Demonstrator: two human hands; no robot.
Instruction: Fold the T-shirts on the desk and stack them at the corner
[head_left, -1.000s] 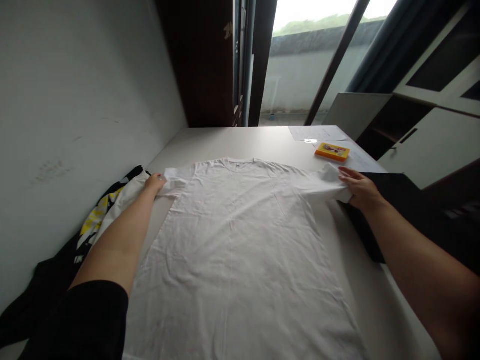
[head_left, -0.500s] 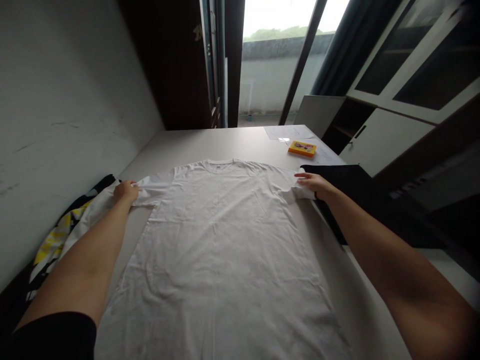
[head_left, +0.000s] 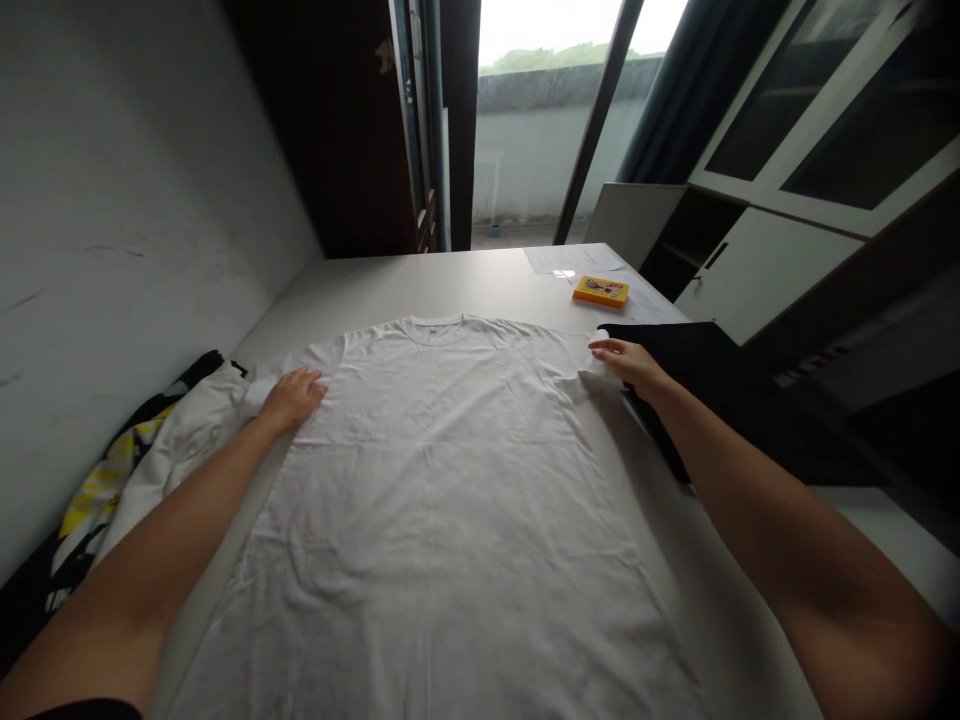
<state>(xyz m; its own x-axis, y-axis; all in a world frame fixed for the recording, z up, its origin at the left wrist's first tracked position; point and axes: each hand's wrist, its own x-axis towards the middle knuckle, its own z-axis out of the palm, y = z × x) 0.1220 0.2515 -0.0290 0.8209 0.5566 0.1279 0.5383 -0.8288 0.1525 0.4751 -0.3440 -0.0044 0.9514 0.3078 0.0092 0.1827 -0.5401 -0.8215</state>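
A white T-shirt (head_left: 450,480) lies spread out on the white table (head_left: 375,285), its collar at the far side and its hem toward me. Some soft wrinkles run across the body. My left hand (head_left: 295,397) rests flat on the shirt where the left sleeve meets the side, fingers stretched out. At the other sleeve, my right hand (head_left: 628,362) pinches the cuff between thumb and fingers. That sleeve reaches to the edge of a black item on the right.
Bunched clothes (head_left: 184,430) in white, black and yellow lie along the left wall. An orange-yellow box (head_left: 600,291) sits on papers (head_left: 574,260) at the far right of the table. A flat black item (head_left: 720,400) lies beyond my right hand. Cabinets (head_left: 772,265) stand behind.
My left hand has let go of the left sleeve's end and moved right onto the shirt, now lying flat. My right hand stays at the right cuff. The view has shifted slightly.
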